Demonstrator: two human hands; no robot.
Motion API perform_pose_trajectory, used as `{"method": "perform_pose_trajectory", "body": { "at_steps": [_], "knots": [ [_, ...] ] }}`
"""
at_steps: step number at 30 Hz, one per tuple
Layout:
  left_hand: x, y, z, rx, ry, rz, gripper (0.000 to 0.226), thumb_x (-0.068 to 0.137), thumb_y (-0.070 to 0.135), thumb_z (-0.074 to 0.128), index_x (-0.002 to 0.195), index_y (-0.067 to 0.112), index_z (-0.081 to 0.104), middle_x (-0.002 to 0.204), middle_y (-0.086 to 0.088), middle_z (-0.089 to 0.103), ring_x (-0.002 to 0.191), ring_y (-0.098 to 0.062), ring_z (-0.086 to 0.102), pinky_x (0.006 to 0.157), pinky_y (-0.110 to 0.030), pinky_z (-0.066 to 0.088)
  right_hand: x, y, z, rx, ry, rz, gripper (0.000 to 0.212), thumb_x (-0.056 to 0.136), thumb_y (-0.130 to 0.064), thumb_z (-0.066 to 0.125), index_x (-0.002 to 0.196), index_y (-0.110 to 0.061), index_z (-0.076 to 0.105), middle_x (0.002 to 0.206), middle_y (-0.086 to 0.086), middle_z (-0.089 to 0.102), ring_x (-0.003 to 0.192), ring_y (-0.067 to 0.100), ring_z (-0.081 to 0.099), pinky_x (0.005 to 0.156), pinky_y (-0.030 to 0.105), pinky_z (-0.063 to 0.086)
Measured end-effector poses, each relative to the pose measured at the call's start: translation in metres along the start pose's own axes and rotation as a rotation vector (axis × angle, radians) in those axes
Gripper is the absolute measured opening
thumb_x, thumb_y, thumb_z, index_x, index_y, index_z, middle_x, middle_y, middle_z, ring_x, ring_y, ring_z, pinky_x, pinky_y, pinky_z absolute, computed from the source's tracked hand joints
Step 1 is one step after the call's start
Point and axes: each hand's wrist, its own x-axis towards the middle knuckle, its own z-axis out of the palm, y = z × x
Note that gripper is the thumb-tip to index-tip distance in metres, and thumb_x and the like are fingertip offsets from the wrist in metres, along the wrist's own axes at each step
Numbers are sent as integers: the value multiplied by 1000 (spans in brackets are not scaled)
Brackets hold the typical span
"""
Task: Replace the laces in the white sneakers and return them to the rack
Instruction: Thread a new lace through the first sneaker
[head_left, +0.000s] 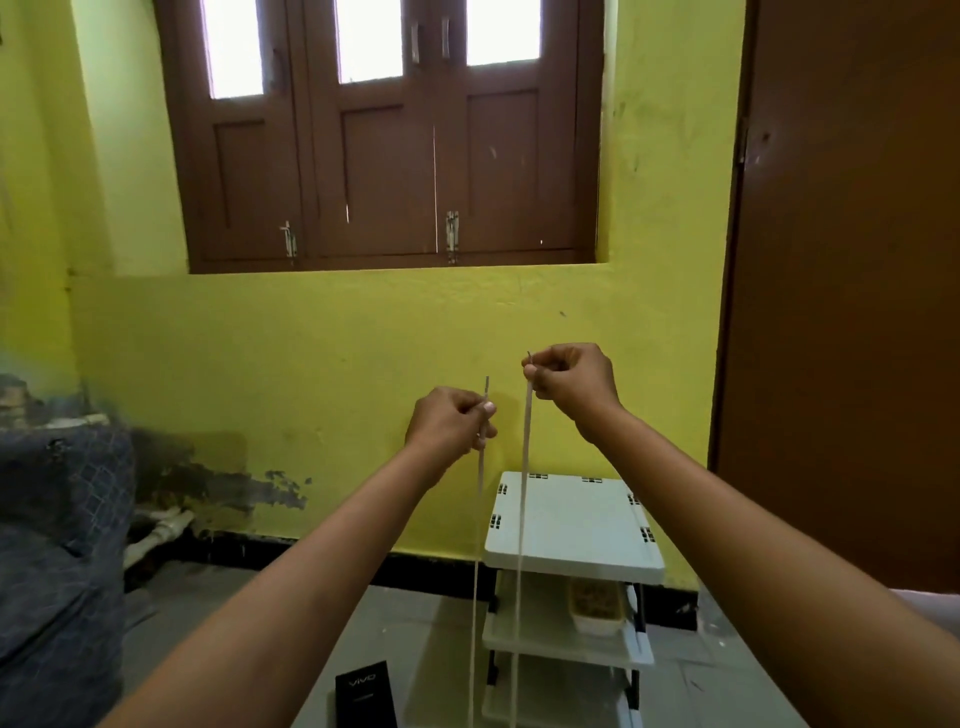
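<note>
Both arms are raised in front of the yellow wall. My left hand (451, 418) pinches one end of a pale shoelace (523, 499), its dark tip sticking up above the fingers. My right hand (571, 382) pinches the other end a little higher. The two strands hang straight down past the white rack (571, 525) and leave the bottom edge of the view. No sneaker is in view. The rack is a white plastic shelf unit on the floor below my right hand, with a shoe (595, 603) on its second shelf.
A black phone box (363, 693) lies on the grey floor left of the rack. A dark patterned fabric-covered seat (57, 530) fills the left side. A brown shuttered window (389, 135) is above, a brown door (852, 286) at the right.
</note>
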Motion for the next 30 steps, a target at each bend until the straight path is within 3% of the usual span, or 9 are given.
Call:
{"method": "perform_pose_trajectory", "body": {
  "at_steps": [3,5,9,15,20,30],
  "knots": [
    [7,2,4,-16,43,-5,15,90,13,60,95,3,70,77,-6,65,63,-12,53,68,-25,45,7,-3,0,-6,5,-22,14,84,-4,66,97,2,70,88,10,67,75,16,61,77,32,55],
    [10,3,6,-59,57,-38,12,88,10,63,91,1,71,72,-6,64,64,-14,54,69,-29,49,9,-3,1,0,-25,-29,14,85,-3,65,97,1,69,88,10,67,72,14,60,72,30,54],
    [8,3,9,-66,78,-47,8,88,10,63,87,3,67,70,-8,65,58,-15,59,58,-25,51,7,3,7,21,-91,-23,15,87,-3,62,100,1,69,84,6,64,66,6,56,61,18,49],
    [12,7,10,-38,100,16,12,84,11,67,95,6,71,89,-8,69,79,-18,62,79,-30,53,5,6,9,39,-47,-25,14,84,-5,66,96,1,69,84,9,66,67,11,60,64,21,51],
    [14,14,12,-29,123,53,2,80,9,71,82,9,70,75,-6,67,64,-15,63,71,-30,55,10,1,8,-38,-24,-61,9,81,-7,70,90,-3,71,80,7,67,69,14,62,75,33,55],
    [15,14,9,-45,46,28,6,85,9,67,88,5,70,81,-10,68,68,-16,63,69,-29,55,8,2,13,-42,-68,-72,10,82,-8,68,92,-3,70,81,4,66,73,13,62,75,31,54]
  ]
}}
